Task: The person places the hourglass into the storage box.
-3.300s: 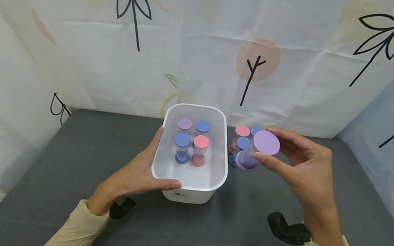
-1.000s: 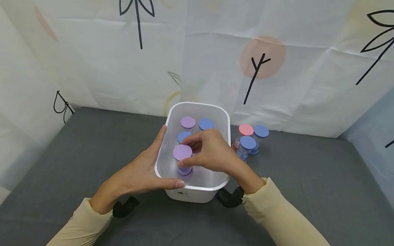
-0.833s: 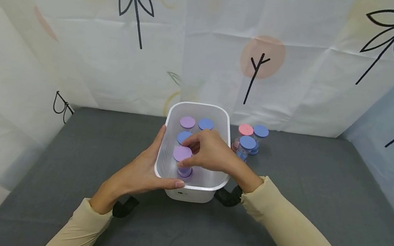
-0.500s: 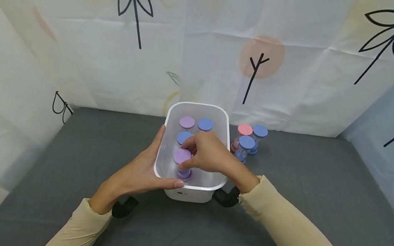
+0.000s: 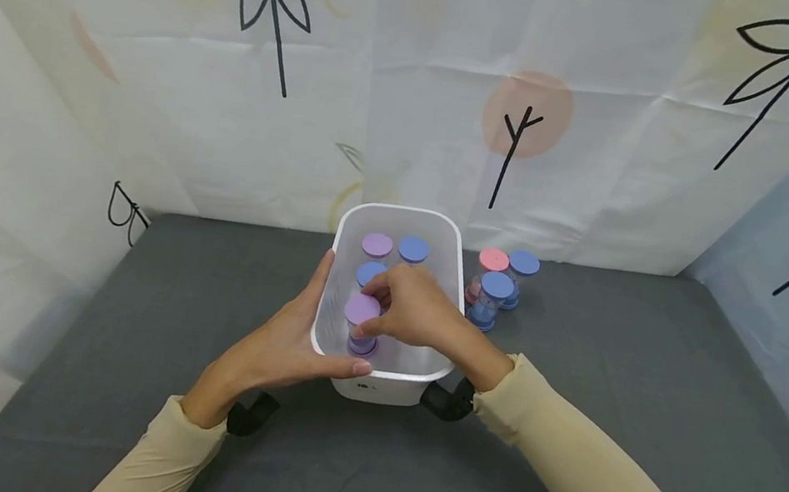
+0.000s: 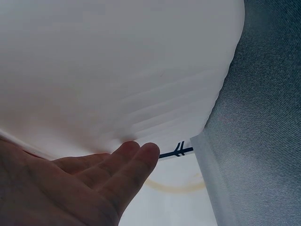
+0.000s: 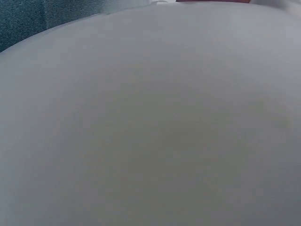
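Note:
A white plastic bin sits on the table. My left hand rests against its near left corner, fingers along the outer left wall and thumb over the front rim. Those fingers look straight in the left wrist view, touching the bin wall. Inside the bin, my right hand pinches a purple-capped sand timer between thumb and fingers, base low near the bin's floor. Behind it stand a purple timer and two blue timers, one farther back and one nearer. My right hand hides a pink timer.
Right of the bin, a pink timer and two blue timers, one in front and one behind, stand close together on the grey tabletop. A patterned cloth hangs behind the table. The bin's outer wall fills the right wrist view.
My right hand has carried the purple sand timer from beside the bin into its near left part. In the last half second the timer shifted slightly left and straightened. The left hand stayed put.

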The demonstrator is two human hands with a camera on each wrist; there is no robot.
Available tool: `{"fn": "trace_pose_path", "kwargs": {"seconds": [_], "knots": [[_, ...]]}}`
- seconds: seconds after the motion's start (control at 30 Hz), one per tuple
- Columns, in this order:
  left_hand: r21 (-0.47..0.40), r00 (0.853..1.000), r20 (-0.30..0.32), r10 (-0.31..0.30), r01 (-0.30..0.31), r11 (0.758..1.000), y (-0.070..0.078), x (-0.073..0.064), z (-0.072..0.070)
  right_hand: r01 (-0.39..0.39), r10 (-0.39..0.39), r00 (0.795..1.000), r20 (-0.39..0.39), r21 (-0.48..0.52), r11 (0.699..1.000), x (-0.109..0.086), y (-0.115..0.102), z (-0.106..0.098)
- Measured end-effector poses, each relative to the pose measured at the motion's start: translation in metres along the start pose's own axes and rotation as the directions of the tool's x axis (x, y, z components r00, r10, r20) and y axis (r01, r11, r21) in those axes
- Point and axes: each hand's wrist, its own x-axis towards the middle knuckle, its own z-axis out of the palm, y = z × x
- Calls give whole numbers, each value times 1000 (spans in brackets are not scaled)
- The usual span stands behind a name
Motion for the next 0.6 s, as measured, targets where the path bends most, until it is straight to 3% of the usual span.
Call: {"fn": "trace_pose_path", "kwargs": {"seconds": [0.6], "knots": [[-3, 1000, 1, -3, 3, 1000, -1, 0, 0, -18, 19, 1000, -24, 8, 1000, -2, -1, 0]]}}
